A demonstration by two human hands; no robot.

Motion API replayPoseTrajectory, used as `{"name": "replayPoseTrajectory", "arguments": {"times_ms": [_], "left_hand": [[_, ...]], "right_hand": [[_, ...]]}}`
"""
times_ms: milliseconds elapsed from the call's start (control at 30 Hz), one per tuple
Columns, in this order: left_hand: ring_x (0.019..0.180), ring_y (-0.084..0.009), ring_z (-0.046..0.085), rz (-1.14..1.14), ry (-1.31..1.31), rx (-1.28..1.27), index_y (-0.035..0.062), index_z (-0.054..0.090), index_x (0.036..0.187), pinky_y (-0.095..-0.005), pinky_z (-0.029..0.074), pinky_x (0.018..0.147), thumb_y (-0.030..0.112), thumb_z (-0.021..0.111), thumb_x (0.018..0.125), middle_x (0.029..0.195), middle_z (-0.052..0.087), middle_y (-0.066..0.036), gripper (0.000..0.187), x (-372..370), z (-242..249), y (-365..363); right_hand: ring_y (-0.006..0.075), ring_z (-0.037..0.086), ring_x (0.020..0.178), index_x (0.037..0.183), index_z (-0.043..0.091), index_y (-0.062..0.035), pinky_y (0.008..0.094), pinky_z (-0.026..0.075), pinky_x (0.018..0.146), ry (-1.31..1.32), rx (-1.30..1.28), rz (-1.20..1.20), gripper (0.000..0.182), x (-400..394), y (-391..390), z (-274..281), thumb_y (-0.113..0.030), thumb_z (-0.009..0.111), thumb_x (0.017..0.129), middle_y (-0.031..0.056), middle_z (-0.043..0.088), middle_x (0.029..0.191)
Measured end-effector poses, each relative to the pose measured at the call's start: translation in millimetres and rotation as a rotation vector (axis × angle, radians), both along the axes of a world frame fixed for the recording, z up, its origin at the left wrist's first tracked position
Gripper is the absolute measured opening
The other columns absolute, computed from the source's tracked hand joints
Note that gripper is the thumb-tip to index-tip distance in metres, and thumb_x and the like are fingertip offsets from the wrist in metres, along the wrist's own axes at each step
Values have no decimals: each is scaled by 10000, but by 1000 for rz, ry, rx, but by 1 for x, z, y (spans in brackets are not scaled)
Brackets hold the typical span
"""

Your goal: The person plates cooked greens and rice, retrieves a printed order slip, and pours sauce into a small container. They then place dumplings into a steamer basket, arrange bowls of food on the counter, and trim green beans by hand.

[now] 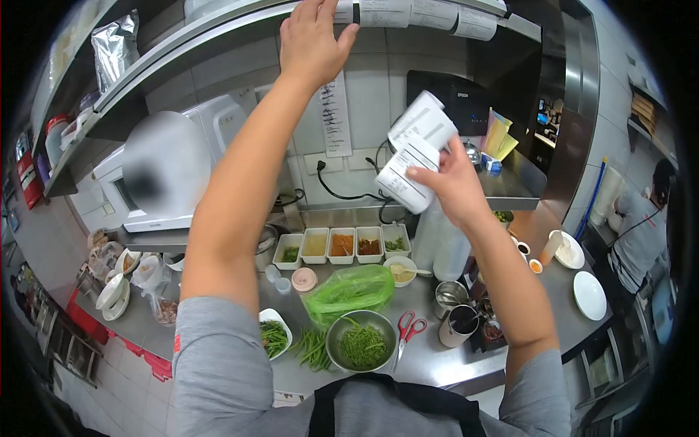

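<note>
Paper slips [412, 162] are pinched in your right hand [457, 182], right of upper centre, below and right of your left hand [313, 45] at the rail [520, 28]; can't tell its grip.

head-worn cam, wide fisheye, facing fwd & down, counter [431, 358] close below
</note>
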State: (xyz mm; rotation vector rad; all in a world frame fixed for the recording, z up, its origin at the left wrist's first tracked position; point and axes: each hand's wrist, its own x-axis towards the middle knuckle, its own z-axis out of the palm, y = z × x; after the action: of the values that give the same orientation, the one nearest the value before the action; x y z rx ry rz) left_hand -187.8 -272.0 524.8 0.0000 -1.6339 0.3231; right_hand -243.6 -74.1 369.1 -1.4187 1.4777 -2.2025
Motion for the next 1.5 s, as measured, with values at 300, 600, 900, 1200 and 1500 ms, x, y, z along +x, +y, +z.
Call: {"name": "replayPoseTrajectory", "arguments": {"times_ms": [300, 600, 900, 1200, 1500], "left_hand": [[675, -144, 574, -690, -511, 651, 69, 415, 1195, -269, 453, 688, 173, 667, 755, 692, 570, -23, 517, 72, -74, 4], [1118, -242, 463, -1603, -758, 1138, 193, 253, 1368, -399, 425, 883, 254, 640, 791, 1246, 419, -119, 697, 139, -96, -66], [786, -95, 551, -1281, -292, 1064, 125, 395, 1242, -173, 426, 551, -48, 616, 762, 1032, 552, -65, 556, 219, -105, -89], [688, -35, 465, -669, 96, 825, 116, 388, 1291, -136, 352, 506, -45, 596, 753, 1023, 504, -42, 599, 357, -114, -58], [1182, -201, 427, -139, 257, 955, 99, 372, 1324, -319, 372, 959, 129, 623, 786, 1315, 406, -83, 594, 525, -199, 7]], "right_hand": [[239, 616, 845, 1375, 264, -189, 322, 482, 768, 663, 267, -257, 904, 23, -51, 56, 6, 713, 614, 138, 610, 906], [192, 581, 955, 1389, 206, -99, 319, 477, 815, 113, -1, 566, 854, 60, -112, 54, 57, 671, 690, 154, 586, 1044], [123, 612, 687, 1125, 397, -75, 239, 480, 586, 259, 72, 323, 572, 105, -135, 66, -40, 749, 676, 74, 611, 719], [62, 561, 676, 867, 683, -85, 220, 446, 616, 653, -647, -66, 178, 71, -188, 181, -193, 711, 729, 3, 636, 768], [135, 561, 673, 958, 692, -169, 277, 458, 661, 578, -409, -596, 245, -6, -243, 159, -123, 593, 739, 49, 644, 793]]}}
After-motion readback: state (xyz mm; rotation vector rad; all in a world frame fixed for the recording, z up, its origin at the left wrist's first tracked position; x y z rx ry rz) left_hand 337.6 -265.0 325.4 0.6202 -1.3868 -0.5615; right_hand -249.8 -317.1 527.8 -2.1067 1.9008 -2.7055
